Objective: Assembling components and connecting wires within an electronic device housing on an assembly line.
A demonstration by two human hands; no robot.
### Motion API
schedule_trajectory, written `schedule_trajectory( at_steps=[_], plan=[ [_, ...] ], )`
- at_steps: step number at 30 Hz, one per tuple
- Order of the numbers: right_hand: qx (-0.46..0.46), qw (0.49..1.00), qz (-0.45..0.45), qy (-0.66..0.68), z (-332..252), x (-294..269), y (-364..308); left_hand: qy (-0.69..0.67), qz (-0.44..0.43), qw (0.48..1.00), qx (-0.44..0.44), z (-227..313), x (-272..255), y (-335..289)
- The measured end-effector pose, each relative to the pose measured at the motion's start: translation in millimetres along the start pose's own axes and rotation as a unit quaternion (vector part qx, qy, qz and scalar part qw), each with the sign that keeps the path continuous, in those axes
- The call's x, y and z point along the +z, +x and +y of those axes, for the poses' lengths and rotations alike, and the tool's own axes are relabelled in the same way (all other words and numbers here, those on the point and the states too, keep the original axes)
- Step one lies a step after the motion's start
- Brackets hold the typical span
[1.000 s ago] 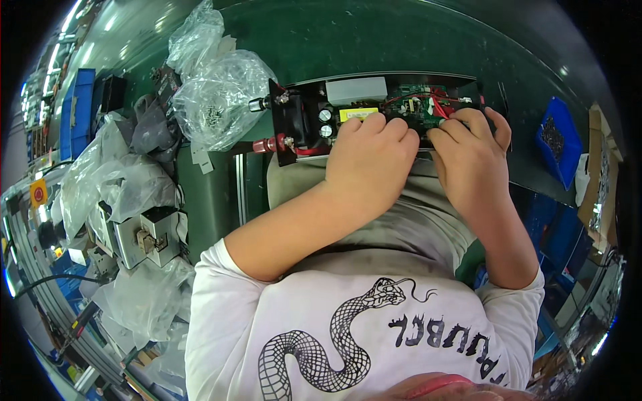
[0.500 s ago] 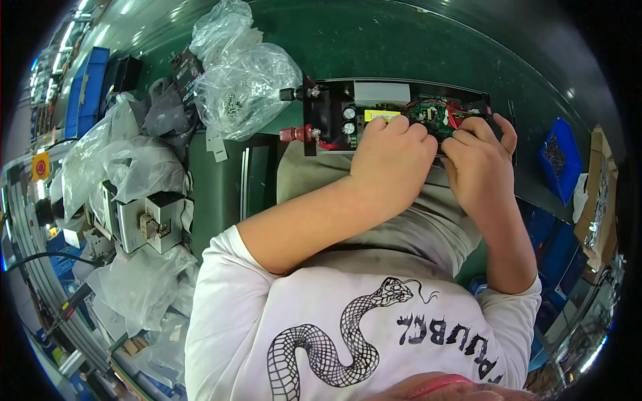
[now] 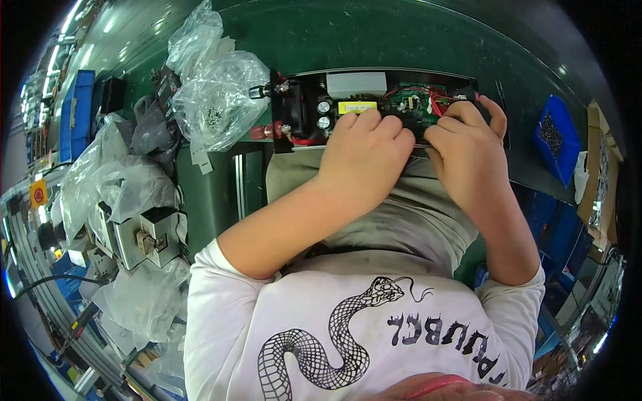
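A: what's at the near side of that green desk rn?

B: open black case, long way left to right, insides facing up.

A: n the hands?

B: left hand has its fingers curled down over the near side, abt mid-case. right hand is just beside it, half-curled, little finger poking out by the right end. tips hidden on both, so idk if either's got hold of smth.

A: any pointers?

B: imo brace the case w/ the left so it can't skate, n use light, even force w/ the right. go easy near the green board b/c a slip could scuff it. also watch the red wires by the right hand, prob easy to snag tbh.
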State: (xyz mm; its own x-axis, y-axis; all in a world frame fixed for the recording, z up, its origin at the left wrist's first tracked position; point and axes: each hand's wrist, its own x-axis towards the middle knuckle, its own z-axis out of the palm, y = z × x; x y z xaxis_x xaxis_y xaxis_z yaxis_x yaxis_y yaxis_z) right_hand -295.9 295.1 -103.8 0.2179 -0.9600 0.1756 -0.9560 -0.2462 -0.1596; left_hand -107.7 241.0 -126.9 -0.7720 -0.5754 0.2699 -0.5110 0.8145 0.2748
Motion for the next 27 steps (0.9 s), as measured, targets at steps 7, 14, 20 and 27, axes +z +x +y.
schedule_trajectory(
  at_steps=[7,14,20,27],
  plan=[
    [-0.004,1.0,0.017,-0.011,-3,0,-5,0.015,0.048,0.999,0.017,-12,-4,-13],
    [0.009,0.999,0.031,0.015,1,0,-6,0.039,0.04,0.998,0.023,-18,-1,-14],
    [0.013,1.0,0.007,0.017,5,-1,-6,0.019,0.011,1.0,0.012,-18,-2,-8],
    [0.024,0.999,-0.005,0.038,4,-1,0,0.014,-0.012,1.0,0.012,-18,-6,-6]
  ],
)
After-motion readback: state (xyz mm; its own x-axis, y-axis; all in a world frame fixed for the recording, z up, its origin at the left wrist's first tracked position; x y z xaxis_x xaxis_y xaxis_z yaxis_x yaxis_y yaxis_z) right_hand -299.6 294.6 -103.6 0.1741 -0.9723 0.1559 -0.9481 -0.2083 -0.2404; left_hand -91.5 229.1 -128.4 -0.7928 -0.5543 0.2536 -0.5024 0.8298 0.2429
